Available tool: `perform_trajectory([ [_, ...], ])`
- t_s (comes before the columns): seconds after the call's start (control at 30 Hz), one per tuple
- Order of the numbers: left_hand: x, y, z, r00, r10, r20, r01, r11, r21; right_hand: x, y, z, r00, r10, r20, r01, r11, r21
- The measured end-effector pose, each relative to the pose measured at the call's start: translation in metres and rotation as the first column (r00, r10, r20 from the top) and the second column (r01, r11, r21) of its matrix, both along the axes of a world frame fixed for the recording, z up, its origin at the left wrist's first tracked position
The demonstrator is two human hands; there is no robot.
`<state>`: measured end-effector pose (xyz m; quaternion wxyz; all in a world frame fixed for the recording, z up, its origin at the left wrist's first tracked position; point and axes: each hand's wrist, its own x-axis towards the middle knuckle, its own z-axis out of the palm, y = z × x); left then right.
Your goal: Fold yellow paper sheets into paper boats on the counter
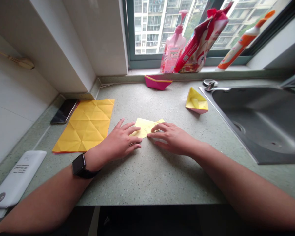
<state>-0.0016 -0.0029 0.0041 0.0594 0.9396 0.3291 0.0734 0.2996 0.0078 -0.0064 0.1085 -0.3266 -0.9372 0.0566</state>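
A small piece of folded pale yellow paper [144, 124] lies on the counter between my hands. My left hand [123, 139] rests at its left side with fingers spread, the fingertips touching the paper's left part. At the other side my right hand [173, 137] has its fingers bent over the right end of the paper, fingertips resting on it and partly covering it. Neither hand lifts the paper. Farther back sit a magenta folded paper boat [158, 84] and a yellow and pink folded paper shape [198, 102], open at the top.
Creased orange-yellow sheets [88, 123] lie left, beside a phone [64, 111]. A white power bank [18, 178] with a cable is at the near left. A steel sink [265, 127] is at the right. A pump bottle [173, 49], red pouch [201, 42] and orange-white bottle [243, 44] stand on the sill.
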Motion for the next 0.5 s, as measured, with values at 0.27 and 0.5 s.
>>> perform_trajectory([
  [0.27,-0.009,-0.004,0.012,0.998,-0.017,-0.061,0.019,0.999,0.028,0.000,0.000,0.001,1.000,-0.002,-0.002,0.002,1.000,-0.017],
  [0.5,-0.018,-0.006,0.023,0.996,-0.021,-0.085,0.021,1.000,-0.001,0.000,0.001,0.003,1.000,-0.003,-0.007,0.003,0.999,-0.037],
])
